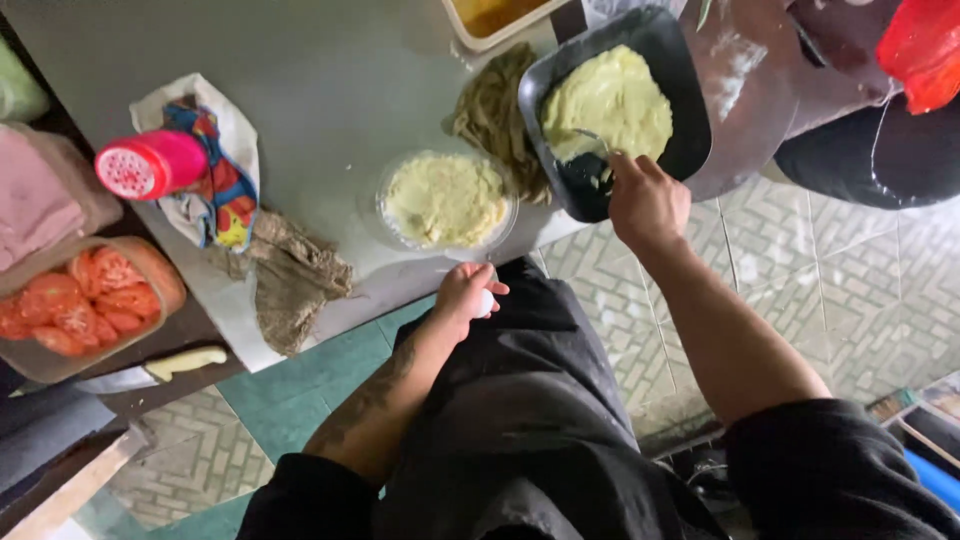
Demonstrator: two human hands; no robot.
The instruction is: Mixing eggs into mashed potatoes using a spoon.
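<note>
A: Head view, looking down. Right hand [648,200] over near corner of black square pan [690,110], fingers pinched on a metal utensil [588,140], fork or spoon, cannot tell which. Tip at edge of pale yellow mash [608,100], bare pan corner beside it.

B: Left hand [465,295]?

A: Down at tabletop [330,90] edge, fingers curled around something small and white, probably an egg [485,303]; mostly hidden.

B: Why the pan there?

A: Overhangs tabletop edge, corner toward body; probably for easy wrist reach. Round clear bowl of grated pale filling [446,200] just beside, near edge, between both hands.

B: Room?

A: Tight at front: brownish strands [495,115] touching pan's left side, crumpled brown rag [290,275] hanging over edge. Pink-capped shaker [150,165] lying on patterned cloth [215,180], well apart. Tray of sliced tomatoes [80,305] and a knife [150,370] off on lower ledge. Open grey surface behind bowl.
</note>
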